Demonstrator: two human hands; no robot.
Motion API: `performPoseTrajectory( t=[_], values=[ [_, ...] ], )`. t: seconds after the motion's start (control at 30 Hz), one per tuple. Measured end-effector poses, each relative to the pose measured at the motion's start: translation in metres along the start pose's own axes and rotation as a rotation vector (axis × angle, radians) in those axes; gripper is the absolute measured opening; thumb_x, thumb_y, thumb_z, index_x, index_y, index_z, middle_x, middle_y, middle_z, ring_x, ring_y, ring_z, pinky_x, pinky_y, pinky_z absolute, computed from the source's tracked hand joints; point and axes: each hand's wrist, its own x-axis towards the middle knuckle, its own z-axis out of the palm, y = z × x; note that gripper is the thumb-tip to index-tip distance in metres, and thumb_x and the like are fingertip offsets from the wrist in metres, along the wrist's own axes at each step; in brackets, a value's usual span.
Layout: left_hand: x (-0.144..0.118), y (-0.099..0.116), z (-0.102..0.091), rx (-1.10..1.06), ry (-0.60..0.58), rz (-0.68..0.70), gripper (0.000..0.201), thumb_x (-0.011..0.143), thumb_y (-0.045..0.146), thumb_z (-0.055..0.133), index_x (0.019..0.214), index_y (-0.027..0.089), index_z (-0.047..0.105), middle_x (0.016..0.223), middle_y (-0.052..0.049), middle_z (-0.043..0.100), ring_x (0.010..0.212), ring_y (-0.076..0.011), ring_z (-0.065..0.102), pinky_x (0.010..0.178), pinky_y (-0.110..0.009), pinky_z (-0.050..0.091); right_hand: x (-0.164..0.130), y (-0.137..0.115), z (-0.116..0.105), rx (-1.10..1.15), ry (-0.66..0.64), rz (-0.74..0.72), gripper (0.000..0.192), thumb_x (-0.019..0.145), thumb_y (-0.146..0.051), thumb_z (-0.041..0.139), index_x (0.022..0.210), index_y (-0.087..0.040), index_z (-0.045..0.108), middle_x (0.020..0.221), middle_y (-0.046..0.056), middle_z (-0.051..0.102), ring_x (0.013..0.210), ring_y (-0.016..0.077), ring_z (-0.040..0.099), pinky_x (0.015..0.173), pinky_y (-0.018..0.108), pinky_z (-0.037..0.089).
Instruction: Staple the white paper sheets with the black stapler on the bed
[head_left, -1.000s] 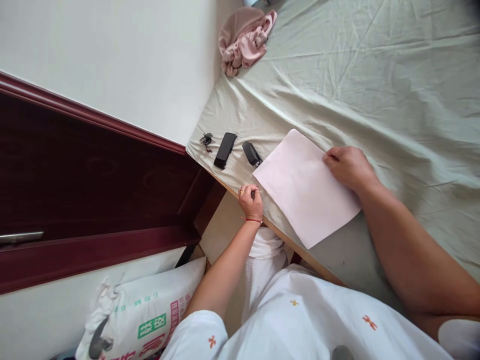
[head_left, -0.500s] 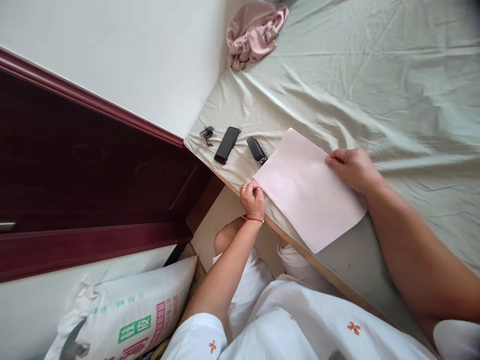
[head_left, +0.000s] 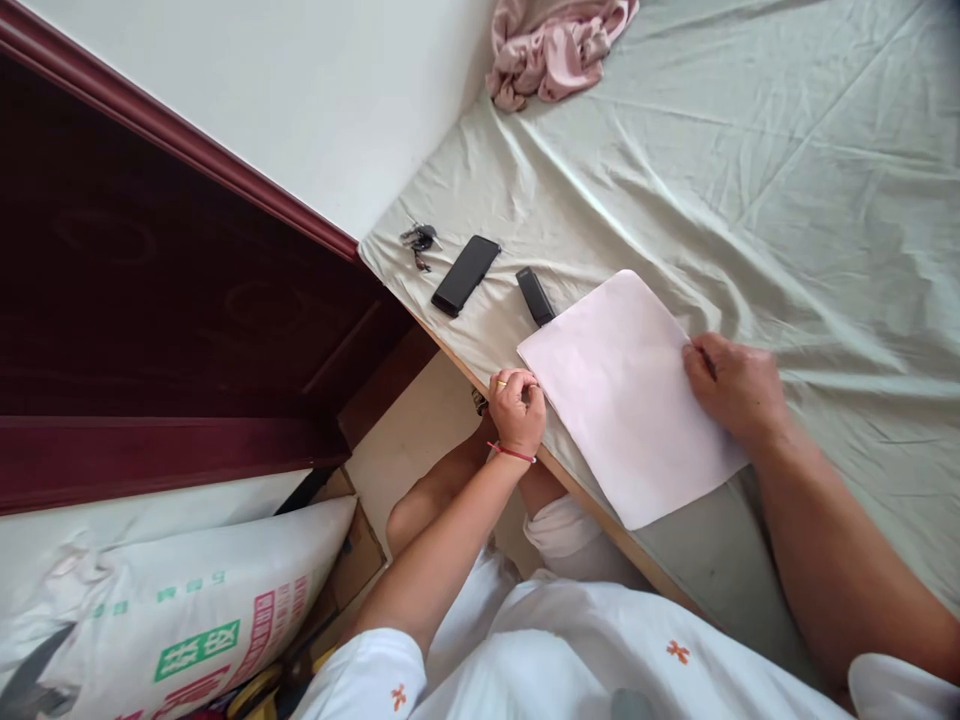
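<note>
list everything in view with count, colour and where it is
rectangular paper: at least 1, pinkish white, between the hands
oblong stapler-like object: 1, black, at the paper's upper left
flat phone-like object: 1, black, left of that
small key bunch: 1, dark, further left
crumpled fabric: 1, pink, top centre
wrinkled cloth: 1, pale green, under these
wall: 1, white, upper left
panelled door: 1, dark red, left
printed sack: 1, white, lower left
clothing: white, orange motifs, bottom
legs: 2, partly bare, below cloth's edge
left hand: 1, bare, paper's left edge
right hand: 1, bare, paper's right edge
</note>
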Motion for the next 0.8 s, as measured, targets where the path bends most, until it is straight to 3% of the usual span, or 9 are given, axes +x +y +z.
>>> performPoseTrajectory(
  t=[0.27,0.57,0.63,0.7,0.77,0.8],
  values=[
    [0.000,-0.005,0.004,-0.027,0.048,0.027,0.024,0.080,0.004,0.056,0.069,0.025,0.056,0.080,-0.004,0.070,0.083,-0.0228,0.063,0.085,-0.037,0.050,0.002,-0.002,0.003,-0.058,0.062,-0.008,0.026,0.095,-0.036,0.044,0.085,-0.023,0.064,0.075,0.010,0.068,0.067,0.0233,0.054,0.069,0.037,0.032],
    [0.004,-0.009,0.003,-0.180,0.059,-0.021,0.020,0.081,0.008,0.057,0.070,0.024,0.060,0.080,-0.003,0.069,0.084,-0.0213,0.064,0.081,-0.034,0.051,-0.001,-0.007,0.004,-0.130,0.095,-0.031,0.029,0.099,-0.034,0.041,0.093,-0.021,0.067,0.082,0.014,0.072,0.071,0.0251,0.057,0.070,0.037,0.031],
    [-0.002,-0.014,-0.001,-0.247,0.123,-0.103,0.015,0.085,0.011,0.056,0.084,0.023,0.066,0.091,-0.004,0.071,0.090,-0.0201,0.067,0.082,-0.033,0.052,-0.001,-0.007,0.004,-0.137,0.085,-0.037,0.029,0.099,-0.033,0.041,0.094,-0.021,0.067,0.085,0.015,0.073,0.073,0.0260,0.059,0.070,0.038,0.032],
    [-0.021,-0.023,-0.010,-0.294,0.260,-0.240,0.019,0.089,0.015,0.056,0.104,0.023,0.066,0.109,-0.006,0.070,0.100,-0.0191,0.068,0.087,-0.032,0.054,-0.001,-0.007,0.003,-0.138,0.084,-0.044,0.030,0.100,-0.032,0.040,0.096,-0.020,0.067,0.088,0.016,0.074,0.075,0.0265,0.061,0.071,0.037,0.033],
    [-0.055,-0.035,-0.022,-0.263,0.355,-0.410,0.025,0.091,0.018,0.059,0.116,0.022,0.062,0.120,-0.008,0.067,0.113,-0.0204,0.066,0.097,-0.034,0.054,-0.001,-0.007,0.003,-0.138,0.088,-0.050,0.031,0.100,-0.032,0.040,0.098,-0.019,0.068,0.090,0.017,0.075,0.077,0.0267,0.063,0.072,0.037,0.034],
    [-0.076,-0.039,-0.028,-0.212,0.330,-0.528,0.024,0.093,0.018,0.058,0.116,0.022,0.062,0.123,-0.009,0.066,0.117,-0.0212,0.065,0.100,-0.036,0.053,-0.001,-0.008,0.003,-0.141,0.090,-0.052,0.032,0.100,-0.032,0.039,0.099,-0.018,0.069,0.091,0.017,0.075,0.077,0.0268,0.063,0.072,0.037,0.034]
  ],
)
